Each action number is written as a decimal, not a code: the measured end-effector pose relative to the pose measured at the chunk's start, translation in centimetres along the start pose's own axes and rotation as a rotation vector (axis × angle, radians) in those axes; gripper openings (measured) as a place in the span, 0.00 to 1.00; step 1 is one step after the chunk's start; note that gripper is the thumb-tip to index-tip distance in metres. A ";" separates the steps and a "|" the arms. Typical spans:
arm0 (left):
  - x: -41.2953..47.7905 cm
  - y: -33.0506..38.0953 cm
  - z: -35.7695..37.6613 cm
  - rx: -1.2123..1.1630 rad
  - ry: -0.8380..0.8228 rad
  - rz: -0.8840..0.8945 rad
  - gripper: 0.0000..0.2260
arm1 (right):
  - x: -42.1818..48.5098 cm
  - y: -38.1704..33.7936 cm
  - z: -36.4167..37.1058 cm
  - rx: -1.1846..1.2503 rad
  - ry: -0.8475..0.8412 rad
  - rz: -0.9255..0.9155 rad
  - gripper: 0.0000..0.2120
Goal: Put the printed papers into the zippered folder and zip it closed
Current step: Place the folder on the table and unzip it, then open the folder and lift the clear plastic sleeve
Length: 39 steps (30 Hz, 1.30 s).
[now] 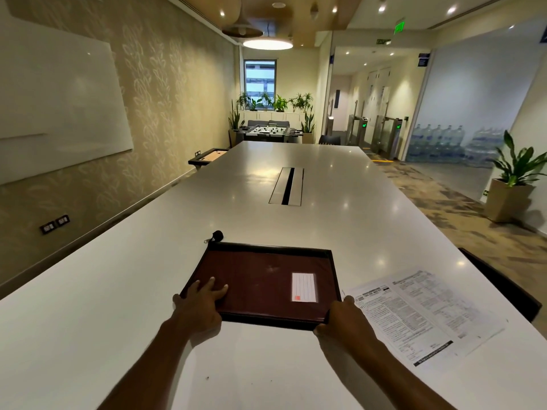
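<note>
A dark red zippered folder [260, 279] with black edging and a white label lies flat on the white table [118, 291] in front of me. A black zipper pull cord [213, 235] sticks out at its far left corner. My left hand [199, 306] presses flat on the folder's near left corner. My right hand [344, 319] pinches the folder's near right corner. The printed papers [426, 313] lie on the table just right of the folder, partly under my right hand.
A cable slot [287, 186] is set in the middle of the long table. A dark chair back [503, 288] stands at the table's right edge. A potted plant [512, 184] is on the floor to the right.
</note>
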<state>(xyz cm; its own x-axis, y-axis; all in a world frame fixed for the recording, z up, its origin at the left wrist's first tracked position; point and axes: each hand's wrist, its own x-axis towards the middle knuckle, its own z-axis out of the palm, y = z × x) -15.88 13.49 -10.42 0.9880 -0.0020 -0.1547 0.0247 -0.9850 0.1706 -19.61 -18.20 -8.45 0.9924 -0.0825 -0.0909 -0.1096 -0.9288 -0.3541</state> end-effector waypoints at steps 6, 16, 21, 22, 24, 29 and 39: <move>-0.3 0.8 0.5 -0.044 0.048 0.055 0.34 | -0.8 1.0 0.1 -0.002 0.021 0.005 0.21; 0.1 0.7 -2.4 -0.181 0.111 0.209 0.24 | -0.8 1.8 -2.0 -0.176 0.150 -0.087 0.19; 0.7 1.9 -7.2 -0.314 0.587 0.258 0.20 | 0.9 1.6 -6.7 -0.031 0.455 -0.196 0.15; 1.3 2.5 -8.0 -0.284 0.696 0.235 0.18 | 1.9 1.4 -7.9 0.026 0.511 -0.220 0.14; 2.8 3.9 -9.3 -0.237 0.857 0.142 0.24 | 4.3 0.6 -10.0 0.145 0.601 -0.254 0.15; 5.7 7.2 -11.0 -0.452 0.847 -0.085 0.41 | 11.0 -2.1 -14.1 0.285 0.717 -0.247 0.18; 12.5 7.1 -4.0 -0.185 0.384 0.080 0.36 | 21.7 -3.2 -15.2 0.524 0.696 -0.129 0.18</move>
<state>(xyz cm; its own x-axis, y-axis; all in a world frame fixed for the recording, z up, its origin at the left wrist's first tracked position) -2.76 7.12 -7.26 0.9721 0.0217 0.2334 -0.0618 -0.9368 0.3443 3.12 -22.51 4.83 0.7888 -0.3484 0.5064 0.1641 -0.6746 -0.7197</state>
